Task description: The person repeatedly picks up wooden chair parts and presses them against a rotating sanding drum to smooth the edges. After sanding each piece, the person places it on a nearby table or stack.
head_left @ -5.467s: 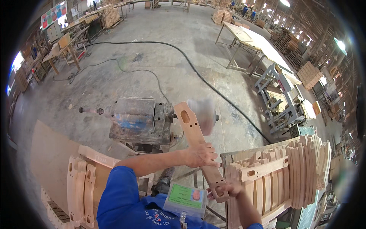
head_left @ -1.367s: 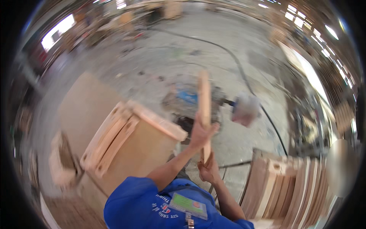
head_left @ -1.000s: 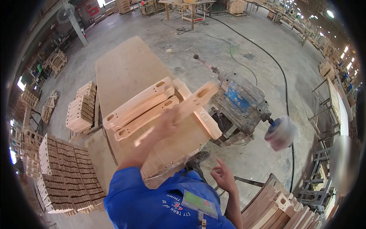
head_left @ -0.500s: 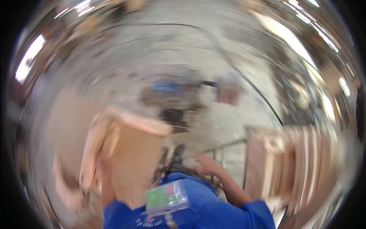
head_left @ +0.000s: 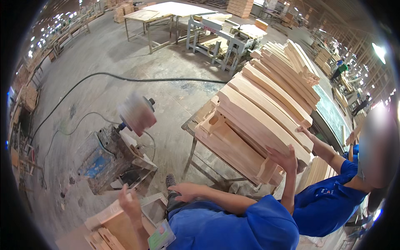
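My left hand (head_left: 131,205), somewhat blurred, is raised at the lower left with its fingers apart. Beside and below it is a pale wooden assembly (head_left: 121,227) of slotted rails and a panel; whether the hand touches it I cannot tell. My right hand (head_left: 186,191) reaches leftward across my body above my shoe (head_left: 170,180). Its fingers are stretched out and hold nothing. Just past my hands, a machine with a blurred sanding drum (head_left: 139,114) stands on the floor on a worn base (head_left: 98,160).
At right a table carries stacked curved wooden parts (head_left: 262,110); a co-worker in blue (head_left: 329,204) has both hands on them. A black cable (head_left: 166,79) crosses the concrete floor. A worktable (head_left: 166,10) and a grey machine (head_left: 221,35) stand farther back. Several people work far right.
My view has swung right and up, bringing the stacked parts and the co-worker into sight. My left hand, earlier at the wooden assembly's left side, now shows at its right side.
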Action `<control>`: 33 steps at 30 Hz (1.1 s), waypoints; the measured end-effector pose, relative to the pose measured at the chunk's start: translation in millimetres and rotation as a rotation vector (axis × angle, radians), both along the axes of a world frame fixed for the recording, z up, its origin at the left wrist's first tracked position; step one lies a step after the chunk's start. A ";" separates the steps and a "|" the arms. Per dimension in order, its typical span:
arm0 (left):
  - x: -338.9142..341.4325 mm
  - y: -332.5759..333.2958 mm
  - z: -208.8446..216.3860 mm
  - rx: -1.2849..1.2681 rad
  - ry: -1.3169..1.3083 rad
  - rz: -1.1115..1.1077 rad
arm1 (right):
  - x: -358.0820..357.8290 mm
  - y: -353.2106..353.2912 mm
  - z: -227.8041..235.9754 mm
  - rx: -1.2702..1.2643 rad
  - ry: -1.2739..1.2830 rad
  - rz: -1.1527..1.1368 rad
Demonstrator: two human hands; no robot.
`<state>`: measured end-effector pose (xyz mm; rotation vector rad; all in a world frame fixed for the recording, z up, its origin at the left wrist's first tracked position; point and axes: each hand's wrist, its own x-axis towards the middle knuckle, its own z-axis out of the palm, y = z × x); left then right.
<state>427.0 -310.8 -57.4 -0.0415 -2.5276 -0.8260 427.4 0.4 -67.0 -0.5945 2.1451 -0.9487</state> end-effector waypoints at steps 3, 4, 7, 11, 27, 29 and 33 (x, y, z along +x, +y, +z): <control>-40.2 52.7 7.4 0.117 -0.142 -0.198 | -6.1 13.6 4.0 0.064 -0.020 -0.082; -52.9 66.8 8.6 0.161 -0.179 -0.265 | -7.5 20.4 11.4 0.104 -0.036 -0.114; -89.4 108.2 13.6 0.267 -0.278 -0.482 | -9.5 44.7 10.8 0.103 -0.074 -0.261; -136.4 162.6 15.8 0.366 -0.360 -0.743 | 1.1 68.9 20.0 0.115 0.012 -0.478; -139.4 294.9 39.5 0.580 -0.538 -0.945 | -7.7 264.5 218.4 1.049 0.735 -1.148; -136.8 284.2 29.6 0.619 -0.587 -0.854 | -9.7 270.8 207.9 1.044 0.858 -1.142; -138.7 268.8 21.6 0.690 -0.600 -0.779 | -4.5 285.1 201.2 1.025 0.886 -1.186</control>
